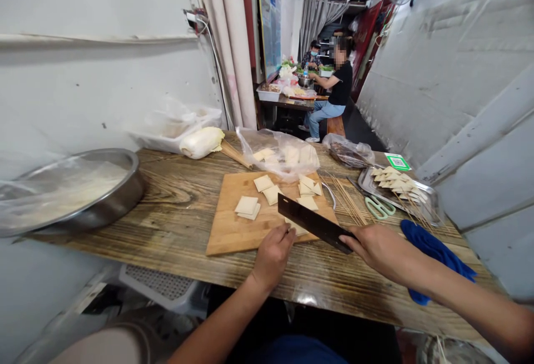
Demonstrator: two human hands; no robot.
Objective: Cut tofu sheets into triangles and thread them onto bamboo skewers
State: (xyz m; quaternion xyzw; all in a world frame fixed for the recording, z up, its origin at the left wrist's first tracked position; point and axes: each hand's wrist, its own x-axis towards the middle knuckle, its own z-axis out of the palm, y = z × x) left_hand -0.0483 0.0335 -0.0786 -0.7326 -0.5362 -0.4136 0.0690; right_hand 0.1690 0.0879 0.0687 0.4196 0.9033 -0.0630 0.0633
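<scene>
My right hand (373, 246) is wrapped round the handle of a dark cleaver (312, 222), its blade slanting up to the left over the front of a wooden cutting board (227, 230). Partly covered by the blade lies a pale tofu slice (297, 228). The curled fingers of my left hand (273, 255) pinch its near left edge. More flat, square tofu slices (246, 206) rest on the board in small overlapping groups. A few cut tofu pieces (308, 187), some triangular, sit at the board's far right.
Bamboo skewers (344, 200), green-handled scissors (379, 208), a metal tray (434, 208) of skewered pieces and a blue cloth (434, 250) lie to the right. A plastic bag (283, 155) is behind the board. A large metal basin (125, 186) stands left. Two people sit at a table farther back.
</scene>
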